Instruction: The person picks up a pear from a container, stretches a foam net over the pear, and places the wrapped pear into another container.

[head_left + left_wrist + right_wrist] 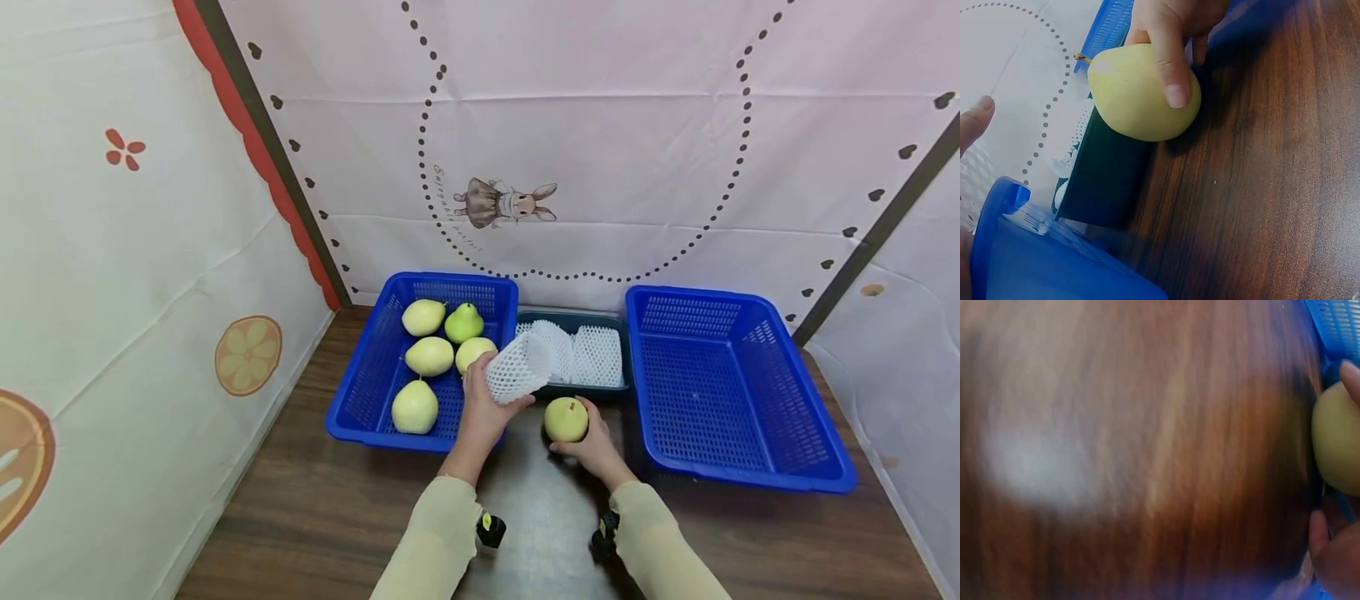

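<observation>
My left hand [482,412] holds a white foam fruit net [517,369], its mouth spread, beside the right wall of the left blue basket. To its right, my right hand [597,447] grips a yellow-green pear [565,420] just above the table, thumb on the near side. The left wrist view shows this pear [1132,94] with its stem pointing left and the right thumb [1174,75] across it. Only part of the pear [1338,440] appears at the right wrist view's edge. More foam nets [597,354] lie in a dark green tray [630,383] behind the hands.
Several pears [429,357] sit in the left blue basket [348,408]. Another blue basket [697,400] stands on the right with no fruit in it. Both flank the tray on a brown wooden table [300,500]. Printed cloth walls [600,150] rise behind and at both sides.
</observation>
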The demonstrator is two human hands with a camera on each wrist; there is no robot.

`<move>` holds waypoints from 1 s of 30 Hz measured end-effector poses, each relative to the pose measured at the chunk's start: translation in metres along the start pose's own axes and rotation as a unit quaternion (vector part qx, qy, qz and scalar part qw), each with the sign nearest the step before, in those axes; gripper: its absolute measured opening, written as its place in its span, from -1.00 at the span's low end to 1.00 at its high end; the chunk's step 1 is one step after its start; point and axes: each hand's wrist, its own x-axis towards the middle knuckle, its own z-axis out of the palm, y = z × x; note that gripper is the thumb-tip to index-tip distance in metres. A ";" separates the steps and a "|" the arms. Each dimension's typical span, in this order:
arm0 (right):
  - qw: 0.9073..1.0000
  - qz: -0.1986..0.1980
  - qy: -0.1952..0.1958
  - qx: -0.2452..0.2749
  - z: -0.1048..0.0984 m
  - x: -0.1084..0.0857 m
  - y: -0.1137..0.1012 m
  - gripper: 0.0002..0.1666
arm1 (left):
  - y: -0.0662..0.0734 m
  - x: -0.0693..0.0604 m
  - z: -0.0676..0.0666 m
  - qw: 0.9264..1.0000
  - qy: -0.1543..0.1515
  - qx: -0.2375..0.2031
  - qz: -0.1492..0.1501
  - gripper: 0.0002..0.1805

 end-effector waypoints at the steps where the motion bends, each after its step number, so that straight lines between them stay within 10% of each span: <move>1: 1.000 0.001 0.007 0.014 0.001 -0.001 0.000 0.14 | 0.000 0.000 0.000 1.000 0.000 0.005 0.005 -0.05; 6: 0.989 0.007 0.052 0.137 0.002 -0.013 -0.016 0.11 | -0.001 -0.004 0.004 0.999 -0.009 0.031 0.037 -0.06; 14: 0.941 -0.063 0.090 0.322 -0.032 -0.020 -0.071 -0.06 | -0.001 -0.006 0.005 0.994 -0.003 0.068 0.086 -0.09; 30: 0.966 -0.153 0.042 0.202 -0.073 -0.029 -0.106 -0.38 | -0.001 -0.005 0.005 0.991 -0.010 0.089 0.103 -0.16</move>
